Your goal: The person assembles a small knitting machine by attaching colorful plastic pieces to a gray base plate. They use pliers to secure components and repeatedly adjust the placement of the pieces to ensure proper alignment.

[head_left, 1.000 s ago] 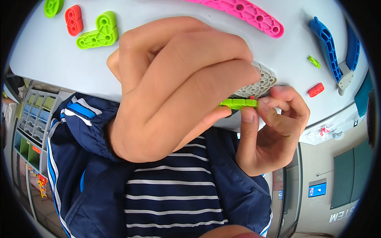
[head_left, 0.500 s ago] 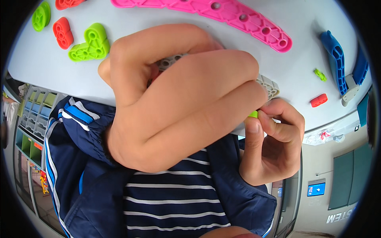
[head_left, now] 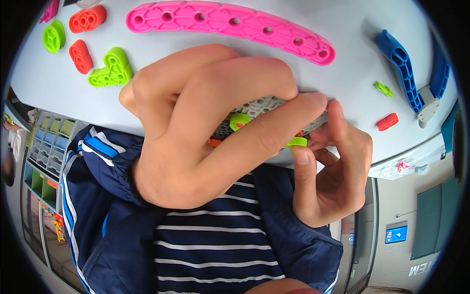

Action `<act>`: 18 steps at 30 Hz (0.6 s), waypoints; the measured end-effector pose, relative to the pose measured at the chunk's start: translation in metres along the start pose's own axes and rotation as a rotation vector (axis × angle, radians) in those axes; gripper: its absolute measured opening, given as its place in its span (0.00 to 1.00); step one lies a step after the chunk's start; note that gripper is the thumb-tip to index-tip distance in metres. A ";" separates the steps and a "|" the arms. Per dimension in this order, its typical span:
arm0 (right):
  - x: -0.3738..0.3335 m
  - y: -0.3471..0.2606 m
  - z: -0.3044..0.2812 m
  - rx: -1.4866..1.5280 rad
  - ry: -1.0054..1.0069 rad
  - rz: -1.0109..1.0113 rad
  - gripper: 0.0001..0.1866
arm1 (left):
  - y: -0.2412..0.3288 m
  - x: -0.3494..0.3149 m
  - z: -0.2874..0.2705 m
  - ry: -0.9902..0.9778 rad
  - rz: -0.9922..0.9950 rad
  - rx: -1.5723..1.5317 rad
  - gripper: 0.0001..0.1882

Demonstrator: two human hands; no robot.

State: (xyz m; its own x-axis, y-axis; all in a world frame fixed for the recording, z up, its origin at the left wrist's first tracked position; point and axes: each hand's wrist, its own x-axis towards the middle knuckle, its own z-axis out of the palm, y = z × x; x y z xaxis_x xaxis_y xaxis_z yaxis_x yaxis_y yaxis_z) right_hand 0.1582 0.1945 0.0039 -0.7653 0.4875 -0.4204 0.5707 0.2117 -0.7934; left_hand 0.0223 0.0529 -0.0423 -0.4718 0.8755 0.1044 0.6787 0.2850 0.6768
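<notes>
My left hand (head_left: 196, 142) is closed around a grey toy building assembly (head_left: 262, 105), with its fingers covering much of it. A lime-green round piece (head_left: 240, 120) with a red centre sits on the grey part, and a bit of orange shows beneath. At the assembly's right end, my right hand (head_left: 342, 171) has its thumb against a small lime-green piece (head_left: 296, 142). My right index finger rises beside the grey part, touching or close to my left fingertip. Where the small lime piece meets the assembly is partly hidden.
On the white table lie a long pink curved beam (head_left: 235, 22), red-orange pieces (head_left: 81, 57), a lime angled piece (head_left: 112, 68) and a lime wheel (head_left: 54, 36). Toward the right are a small green piece (head_left: 384, 89), a red piece (head_left: 387, 122) and a blue curved part (head_left: 404, 68).
My left index finger has stretched over the assembly, exposing more grey and the round lime piece. My right index finger has straightened upward. The small lime piece shows more. The whole view has shifted slightly.
</notes>
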 end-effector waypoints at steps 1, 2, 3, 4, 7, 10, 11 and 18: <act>0.000 -0.001 0.000 -0.008 -0.006 0.008 0.29 | -0.002 0.000 0.000 0.004 0.011 -0.004 0.27; 0.000 -0.001 0.000 -0.010 -0.003 0.005 0.28 | -0.004 0.000 0.000 0.008 0.022 -0.008 0.27; 0.000 -0.001 0.000 -0.015 -0.006 0.004 0.28 | -0.004 0.000 0.000 0.002 0.014 -0.017 0.27; 0.001 -0.001 0.000 -0.017 -0.007 -0.003 0.28 | -0.004 0.000 -0.001 -0.023 0.020 -0.017 0.27; 0.002 0.000 0.001 -0.013 -0.009 -0.033 0.28 | -0.002 0.002 -0.005 -0.051 -0.015 -0.027 0.28; 0.002 0.001 0.003 0.006 -0.009 -0.042 0.28 | -0.001 0.005 -0.011 -0.110 -0.040 -0.032 0.28; 0.002 0.002 0.003 0.042 0.007 -0.019 0.28 | 0.000 0.006 -0.014 -0.134 -0.052 -0.032 0.28; -0.001 -0.001 0.011 0.236 0.094 0.013 0.27 | 0.010 0.007 -0.030 -0.232 -0.091 -0.004 0.29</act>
State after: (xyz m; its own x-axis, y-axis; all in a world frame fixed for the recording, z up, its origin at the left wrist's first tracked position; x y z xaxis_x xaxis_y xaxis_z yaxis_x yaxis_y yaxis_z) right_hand 0.1546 0.1844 0.0002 -0.7210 0.5675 -0.3975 0.4865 0.0062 -0.8736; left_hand 0.0091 0.0508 -0.0128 -0.3889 0.9125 -0.1271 0.6367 0.3660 0.6787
